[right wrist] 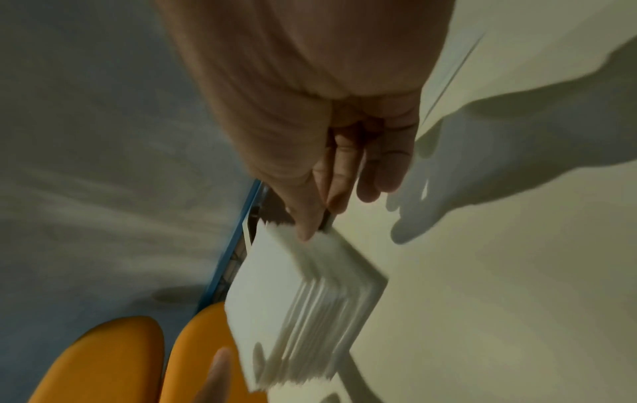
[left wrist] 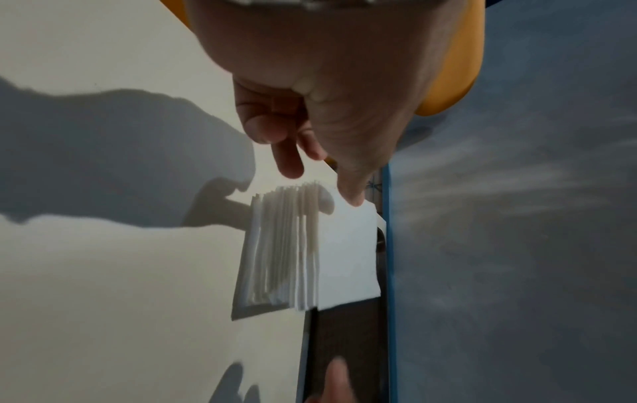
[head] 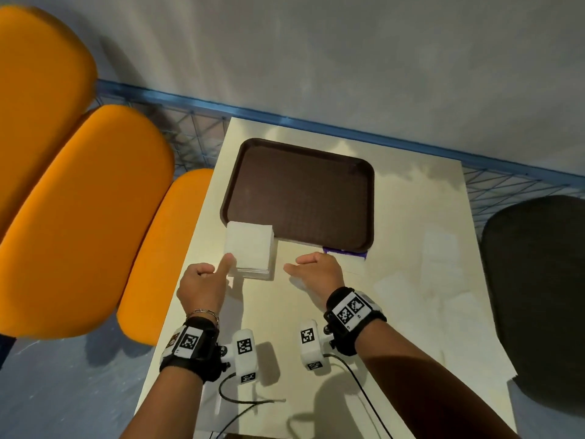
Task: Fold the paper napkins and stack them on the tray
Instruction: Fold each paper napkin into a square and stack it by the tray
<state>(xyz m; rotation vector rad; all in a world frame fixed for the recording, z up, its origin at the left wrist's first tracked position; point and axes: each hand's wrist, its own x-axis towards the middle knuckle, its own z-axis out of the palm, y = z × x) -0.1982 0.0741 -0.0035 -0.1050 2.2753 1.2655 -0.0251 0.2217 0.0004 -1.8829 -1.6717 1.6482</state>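
Two bare forearms enter from the bottom of the head view, each wearing a black wrist strap with white marker-printed camera blocks (head: 243, 354) trailing thin black cables. At centre left, the left hand (head: 202, 285) has its thumb extended, the tip touching the near left corner of the stack of white square paper napkins (head: 250, 248); its other fingers are curled in and grasp nothing. At centre, the right hand (head: 316, 269) hovers just right of the stack, apart from it, fingers loosely extended and together, thumb pointing toward the napkins, holding nothing. The stack rests on the pale cream rectangular tabletop (head: 411, 296); its far edge covers the near left corner of the dark brown rectangular plastic tray (head: 300, 194), whether resting on the rim cannot be told. The tray has rounded corners, a raised rim and a fine textured floor, and its floor lies bare. Wrist views show the stack's side as many thin, slightly fanned paper layers (left wrist: 282, 250). A purple strip (head: 346, 251) protrudes beneath the tray's near edge. Orange rounded cushioned seats (head: 79, 217) fill the left of the frame; a black seat (head: 538, 296) sits at right.
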